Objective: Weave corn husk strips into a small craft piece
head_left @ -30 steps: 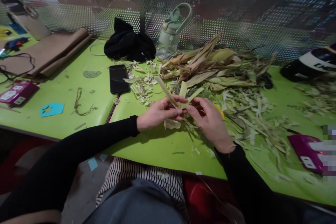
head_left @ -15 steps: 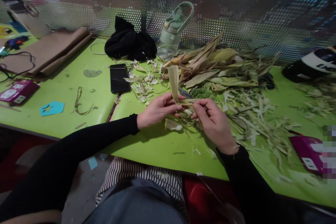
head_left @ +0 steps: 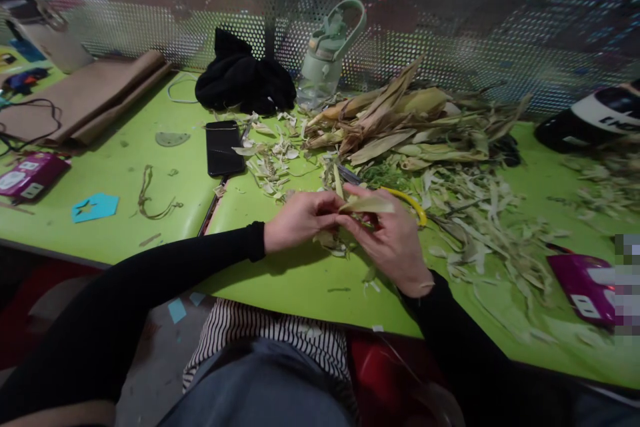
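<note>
A pale strip of corn husk [head_left: 367, 205] runs between my two hands, low over the green table [head_left: 280, 287]. My left hand [head_left: 301, 219] pinches its left end between thumb and fingers. My right hand [head_left: 387, 240] meets the left fingertips, closed on the same strip, which lies across its fingers. Just behind the hands are scissors with a yellow handle [head_left: 409, 204], their blades partly covered by scraps. Torn husk shreds [head_left: 475, 220] spread to the right, and a heap of dried corn husks [head_left: 400, 120] lies farther back.
A phone [head_left: 225, 148] lies left of the scraps. Behind it are a black cloth [head_left: 245, 77] and a green water bottle [head_left: 327, 60] by a perforated metal screen. Brown paper [head_left: 85, 100] is at the far left; a purple box [head_left: 583, 287] sits at the right.
The husk strip stood upright from my left hand and now lies folded over toward the right. My right hand has moved left against the left one, uncovering the yellow scissor handle.
</note>
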Available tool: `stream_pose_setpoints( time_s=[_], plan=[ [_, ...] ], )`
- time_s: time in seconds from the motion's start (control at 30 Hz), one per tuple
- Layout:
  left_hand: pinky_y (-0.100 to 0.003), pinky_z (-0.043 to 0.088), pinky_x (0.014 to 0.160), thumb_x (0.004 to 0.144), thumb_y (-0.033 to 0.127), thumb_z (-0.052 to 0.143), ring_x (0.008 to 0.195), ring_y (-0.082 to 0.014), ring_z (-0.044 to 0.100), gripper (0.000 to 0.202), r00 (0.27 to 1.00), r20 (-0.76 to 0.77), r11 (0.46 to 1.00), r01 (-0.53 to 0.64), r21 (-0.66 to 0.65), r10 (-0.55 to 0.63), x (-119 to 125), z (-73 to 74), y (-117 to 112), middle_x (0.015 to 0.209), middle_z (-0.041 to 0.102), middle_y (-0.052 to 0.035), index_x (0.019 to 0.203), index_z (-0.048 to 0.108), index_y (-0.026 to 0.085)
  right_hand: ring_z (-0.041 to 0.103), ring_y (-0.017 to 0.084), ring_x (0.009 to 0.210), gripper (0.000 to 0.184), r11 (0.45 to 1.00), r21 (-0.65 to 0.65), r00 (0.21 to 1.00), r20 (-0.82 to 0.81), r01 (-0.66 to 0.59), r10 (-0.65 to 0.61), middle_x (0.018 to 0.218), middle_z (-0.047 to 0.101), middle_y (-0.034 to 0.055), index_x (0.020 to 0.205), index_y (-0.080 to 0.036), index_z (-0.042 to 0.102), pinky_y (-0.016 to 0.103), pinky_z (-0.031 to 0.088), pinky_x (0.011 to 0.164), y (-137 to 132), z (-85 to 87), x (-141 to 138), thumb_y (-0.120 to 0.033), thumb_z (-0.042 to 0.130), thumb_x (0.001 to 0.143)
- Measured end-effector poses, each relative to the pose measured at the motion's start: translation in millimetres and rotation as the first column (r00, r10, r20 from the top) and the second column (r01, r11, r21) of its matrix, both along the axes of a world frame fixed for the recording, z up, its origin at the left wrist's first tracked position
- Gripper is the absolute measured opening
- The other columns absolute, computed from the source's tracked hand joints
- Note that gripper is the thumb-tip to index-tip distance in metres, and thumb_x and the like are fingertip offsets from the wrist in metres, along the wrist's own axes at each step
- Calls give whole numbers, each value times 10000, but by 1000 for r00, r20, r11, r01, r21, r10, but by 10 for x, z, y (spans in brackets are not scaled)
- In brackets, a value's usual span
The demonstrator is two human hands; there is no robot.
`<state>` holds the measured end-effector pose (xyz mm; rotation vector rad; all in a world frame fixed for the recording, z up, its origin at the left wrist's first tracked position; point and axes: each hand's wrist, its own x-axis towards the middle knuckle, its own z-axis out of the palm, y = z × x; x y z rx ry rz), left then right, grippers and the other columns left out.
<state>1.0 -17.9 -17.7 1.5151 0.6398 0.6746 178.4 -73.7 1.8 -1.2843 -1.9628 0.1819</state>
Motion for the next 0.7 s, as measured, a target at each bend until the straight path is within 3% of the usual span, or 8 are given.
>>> stream_pose_setpoints(
  time_s=[0.1, 0.23, 0.37, 0.57, 0.7],
  plan=[
    [-299, 553, 838, 854, 196, 682, 823, -127, 671, 126, 999, -30, 996, -37, 81, 40, 7, 0, -23, 938, 733, -55, 953, 696, 120, 676, 218, 854, 202, 980, 132, 984, 121, -150, 134, 966, 745, 76, 1080, -246, 707, 378, 551, 768, -40, -25, -27, -246, 546, 958],
    [-275, 552, 850, 855, 159, 668, 889, -120, 686, 179, 982, 179, 998, -53, -44, 60, -5, 41, 7, 1039, 726, -67, 1029, 665, 118, 682, 212, 864, 189, 952, 186, 968, 110, -242, 225, 955, 748, 56, 1020, -257, 681, 374, 545, 764, -70, -15, -19, -174, 538, 929],
    [-263, 548, 860, 867, 107, 638, 919, -113, 686, 181, 953, 302, 996, 25, -85, 2, -35, 101, 38, 1095, 710, -81, 1048, 645, 117, 690, 214, 878, 158, 971, 172, 986, 15, -165, 165, 926, 742, 52, 993, -256, 651, 384, 535, 776, -76, 28, -3, -172, 533, 931],
    [-296, 529, 895, 864, 173, 680, 931, -128, 665, 169, 967, 251, 991, 71, -112, -41, -51, 115, 24, 1043, 706, -69, 1025, 674, 121, 684, 240, 904, 239, 982, 146, 992, 48, -120, 114, 1020, 738, 59, 1125, -292, 640, 427, 535, 800, -83, 11, -14, -213, 580, 908],
    [-316, 547, 888, 879, 257, 682, 879, -115, 665, 194, 960, 281, 982, 41, -183, 12, -57, 130, 17, 1104, 693, -83, 1005, 687, 111, 651, 230, 868, 164, 986, 132, 992, -93, 101, -89, 1037, 695, 86, 1069, -239, 622, 387, 532, 725, -33, 27, 45, -297, 608, 916]
  ],
)
